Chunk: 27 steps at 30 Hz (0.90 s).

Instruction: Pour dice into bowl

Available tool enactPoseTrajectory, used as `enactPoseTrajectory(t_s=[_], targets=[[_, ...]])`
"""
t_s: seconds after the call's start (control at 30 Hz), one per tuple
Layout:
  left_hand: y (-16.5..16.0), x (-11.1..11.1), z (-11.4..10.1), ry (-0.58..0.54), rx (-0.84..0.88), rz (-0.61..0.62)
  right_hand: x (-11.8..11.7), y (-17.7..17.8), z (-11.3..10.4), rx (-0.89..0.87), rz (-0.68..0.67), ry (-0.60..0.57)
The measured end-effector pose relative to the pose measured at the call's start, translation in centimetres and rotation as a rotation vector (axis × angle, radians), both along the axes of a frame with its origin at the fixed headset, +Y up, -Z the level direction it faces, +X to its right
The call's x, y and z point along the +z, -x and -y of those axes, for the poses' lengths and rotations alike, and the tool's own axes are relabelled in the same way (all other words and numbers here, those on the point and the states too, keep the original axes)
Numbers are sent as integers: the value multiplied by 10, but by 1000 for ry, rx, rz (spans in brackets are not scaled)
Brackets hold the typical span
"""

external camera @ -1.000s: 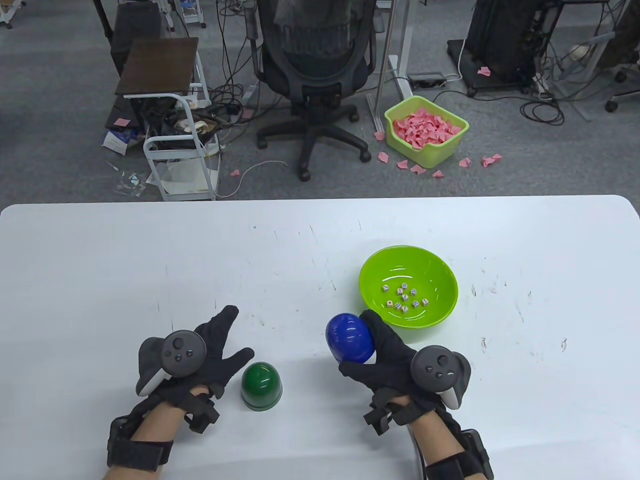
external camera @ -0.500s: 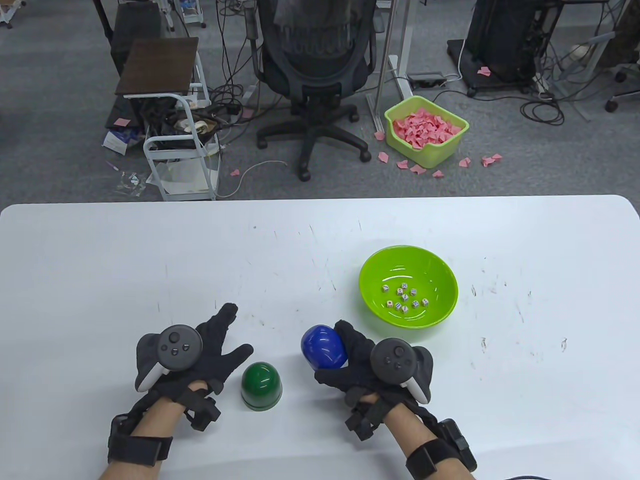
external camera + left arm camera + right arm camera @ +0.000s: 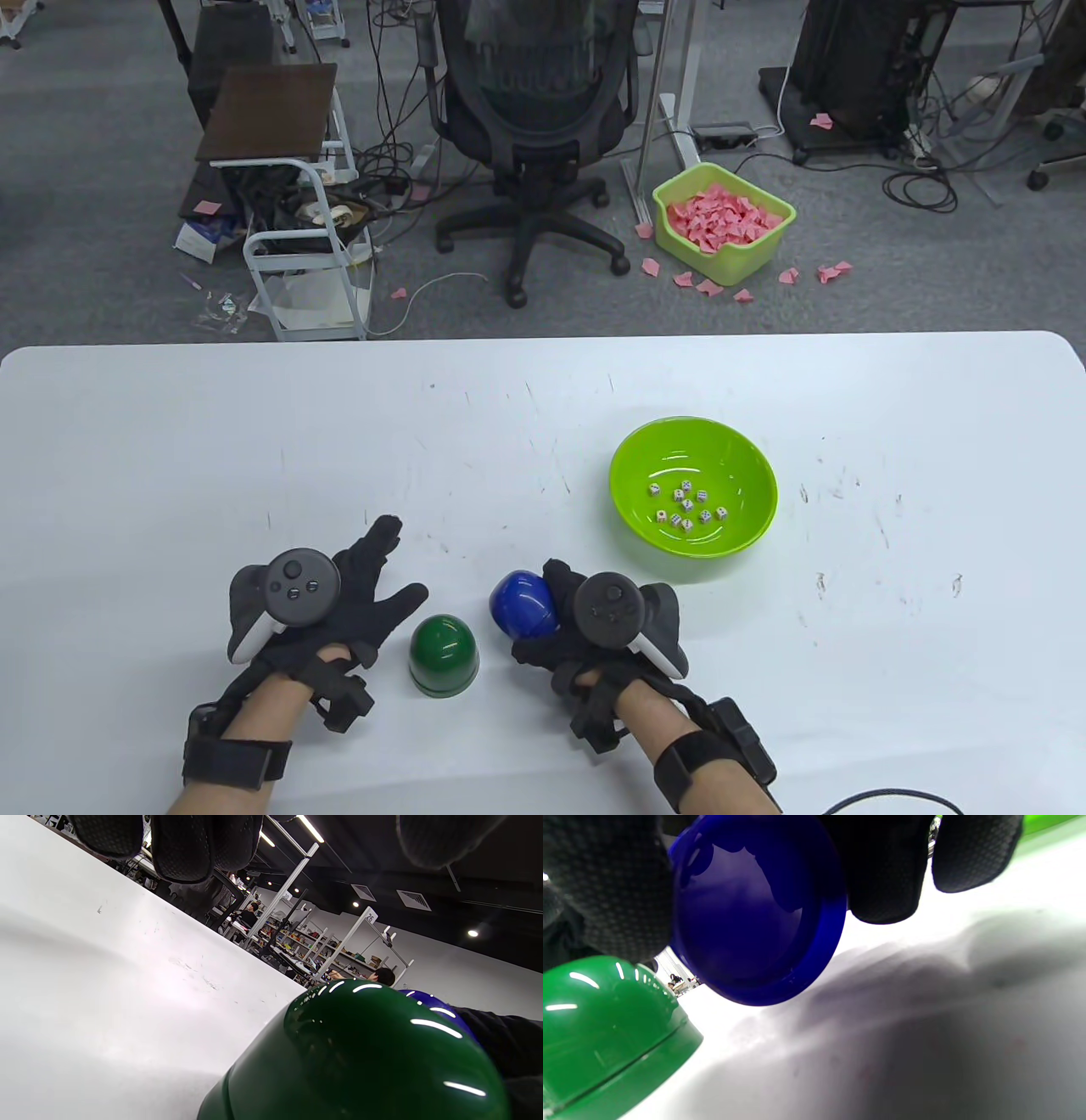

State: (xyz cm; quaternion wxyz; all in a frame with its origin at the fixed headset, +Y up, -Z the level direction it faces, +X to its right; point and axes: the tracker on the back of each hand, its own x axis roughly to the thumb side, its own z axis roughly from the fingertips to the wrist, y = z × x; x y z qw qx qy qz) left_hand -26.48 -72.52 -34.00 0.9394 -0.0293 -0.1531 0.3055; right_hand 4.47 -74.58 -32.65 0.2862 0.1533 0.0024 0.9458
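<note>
1. The right hand (image 3: 594,632), lower centre, grips the empty blue cup (image 3: 523,604), which should be set down mouth-down, clear of the green cup (image 3: 443,647).
2. The left hand (image 3: 339,594) rests with fingers spread; the dice (image 3: 685,504) lie in the bowl (image 3: 755,475).

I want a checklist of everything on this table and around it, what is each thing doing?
Surface: white table, scuffed with small marks.
Job's things: dice lie in the green bowl; blue cup looks empty, mouth down, off the table; green cup stands mouth down.
Clutter: nothing seen on the table.
Grippers: right hand grips the blue cup; left hand spread, holds nothing, beside the green cup.
Cables: one at the table's near edge; tangles on the floor.
Surroundings: office chair, tub of pink papers, cart.
</note>
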Motion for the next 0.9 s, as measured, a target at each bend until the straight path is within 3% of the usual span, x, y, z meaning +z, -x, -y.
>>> enactPoseTrajectory(t_s=[0.33,0.6,0.9], targets=[[0,0,0,20,1,0,2,0,2,65,-34,-17],[0,0,1,45,5,3,3,-8,-1,213,-57,48],[1,-1,1,65,12,4,0,-17,8,235,-42,132]])
